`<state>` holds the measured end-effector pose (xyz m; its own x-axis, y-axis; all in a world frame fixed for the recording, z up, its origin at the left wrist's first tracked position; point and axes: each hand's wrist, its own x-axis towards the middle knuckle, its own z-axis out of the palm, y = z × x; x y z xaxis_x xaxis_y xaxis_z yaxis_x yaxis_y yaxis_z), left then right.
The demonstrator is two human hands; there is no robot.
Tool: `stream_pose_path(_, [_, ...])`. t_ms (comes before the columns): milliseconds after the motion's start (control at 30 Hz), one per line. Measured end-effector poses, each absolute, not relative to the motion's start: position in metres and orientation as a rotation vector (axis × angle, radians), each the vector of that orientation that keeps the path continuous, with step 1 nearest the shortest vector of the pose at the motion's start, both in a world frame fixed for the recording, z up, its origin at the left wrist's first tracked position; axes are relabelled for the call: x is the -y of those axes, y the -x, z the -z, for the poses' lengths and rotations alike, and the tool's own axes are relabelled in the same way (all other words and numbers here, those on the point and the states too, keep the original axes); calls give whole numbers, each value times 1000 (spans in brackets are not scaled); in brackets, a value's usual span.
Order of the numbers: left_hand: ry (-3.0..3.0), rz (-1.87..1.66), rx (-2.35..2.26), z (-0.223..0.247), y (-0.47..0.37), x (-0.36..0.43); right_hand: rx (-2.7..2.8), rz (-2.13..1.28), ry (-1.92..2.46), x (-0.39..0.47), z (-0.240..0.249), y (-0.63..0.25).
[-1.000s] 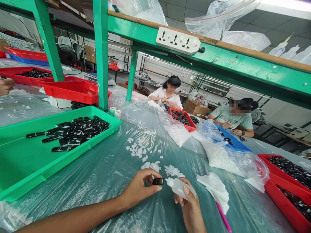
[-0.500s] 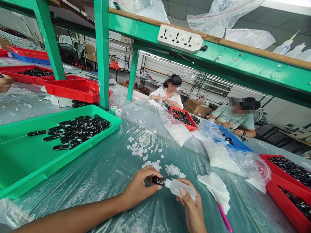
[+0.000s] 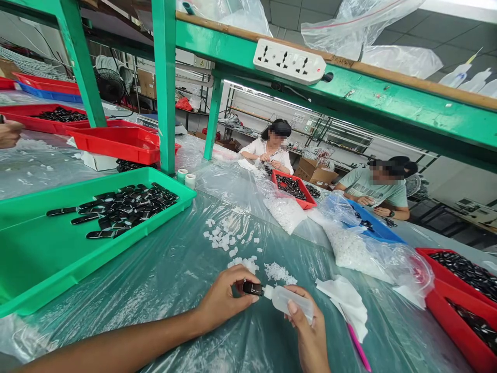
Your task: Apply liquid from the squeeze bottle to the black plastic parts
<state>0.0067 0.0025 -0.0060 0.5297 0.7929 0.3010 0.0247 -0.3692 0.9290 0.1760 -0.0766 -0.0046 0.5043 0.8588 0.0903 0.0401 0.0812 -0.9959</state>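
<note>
Small black part (image 3: 252, 288) is pinched by left hand (image 3: 223, 300), squeeze bottle (image 3: 289, 302) gripped by right hand (image 3: 306, 331), nozzle touching part. White bits (image 3: 248, 259) scattered just beyond; tissue (image 3: 344, 305) to the right, green tray (image 3: 39, 259) to the left.

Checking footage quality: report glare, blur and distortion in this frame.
Head view: the plastic table cover carries patchy white glare; the green shelf beam bows from wide-angle distortion; the left hand, small black part and squeeze bottle in the right hand look sharp; two co-workers' faces are blurred.
</note>
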Motion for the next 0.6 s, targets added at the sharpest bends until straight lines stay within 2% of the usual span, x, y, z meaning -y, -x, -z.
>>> stream_pose_path(200, [-1775, -971, -697, 6, -7, -4, 926, -615, 1395, 79, 2, -173])
stream_pose_path(600, [-1771, -896, -727, 11, -7, -5, 969, -618, 1402, 79, 3, -175])
